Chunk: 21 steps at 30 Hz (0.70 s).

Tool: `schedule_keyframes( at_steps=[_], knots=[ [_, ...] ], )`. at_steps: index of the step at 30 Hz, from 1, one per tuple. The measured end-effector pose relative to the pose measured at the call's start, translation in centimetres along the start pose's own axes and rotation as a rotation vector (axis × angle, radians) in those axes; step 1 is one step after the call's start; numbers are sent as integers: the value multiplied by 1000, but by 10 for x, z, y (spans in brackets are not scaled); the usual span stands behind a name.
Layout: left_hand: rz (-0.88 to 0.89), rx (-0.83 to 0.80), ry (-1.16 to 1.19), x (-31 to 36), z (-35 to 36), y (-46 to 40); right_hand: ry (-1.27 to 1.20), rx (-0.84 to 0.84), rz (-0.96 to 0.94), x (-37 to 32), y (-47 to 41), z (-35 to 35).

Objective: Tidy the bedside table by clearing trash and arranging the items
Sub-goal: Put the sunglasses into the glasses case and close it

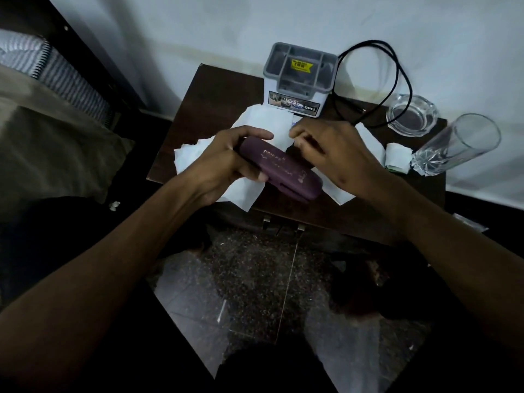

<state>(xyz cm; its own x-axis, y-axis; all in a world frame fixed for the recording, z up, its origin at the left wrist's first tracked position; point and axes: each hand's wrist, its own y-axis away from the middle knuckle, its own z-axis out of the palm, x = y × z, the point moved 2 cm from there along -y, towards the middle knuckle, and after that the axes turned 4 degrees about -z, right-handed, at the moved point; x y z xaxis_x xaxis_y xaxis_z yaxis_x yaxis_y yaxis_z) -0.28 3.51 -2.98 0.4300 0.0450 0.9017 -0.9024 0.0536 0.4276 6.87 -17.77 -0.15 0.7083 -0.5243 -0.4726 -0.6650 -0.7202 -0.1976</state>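
A dark wooden bedside table (215, 92) stands against the wall. My left hand (226, 160) grips the near end of a long purple case (286, 171) held just above the table. My right hand (331, 154) hovers at the case's far side with fingers curled over a white tissue; whether it grips anything is unclear. Crumpled white tissues (190, 157) lie spread under both hands. A grey and white organiser box (297, 78) sits at the back. A folded white paper (398, 156) lies to the right.
A black cable (397, 69) loops behind the organiser box. A glass ashtray (412, 114) and a tall drinking glass (459, 143) stand at the right edge. The bed with a striped pillow (56, 72) is on the left. Speckled floor lies below.
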Motion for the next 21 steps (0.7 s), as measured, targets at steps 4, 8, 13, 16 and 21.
schedule_keyframes(
  at_steps=[4, 8, 13, 16, 21],
  knots=[
    [10, -18, 52, 4, -2, 4, 78, 82, 113, 20, -1, 1],
    [10, 157, 83, 7, -18, 0, 184, 97, 299, 60, 0, -7],
    [34, 255, 39, 9, -29, -5, 243, -21, 298, 81, 0, 8],
    [59, 307, 27, 9, -30, -8, 300, -84, 304, 85, -6, 18],
    [83, 359, 46, 7, -33, -15, 373, -63, 324, 84, -12, 22]
  ],
)
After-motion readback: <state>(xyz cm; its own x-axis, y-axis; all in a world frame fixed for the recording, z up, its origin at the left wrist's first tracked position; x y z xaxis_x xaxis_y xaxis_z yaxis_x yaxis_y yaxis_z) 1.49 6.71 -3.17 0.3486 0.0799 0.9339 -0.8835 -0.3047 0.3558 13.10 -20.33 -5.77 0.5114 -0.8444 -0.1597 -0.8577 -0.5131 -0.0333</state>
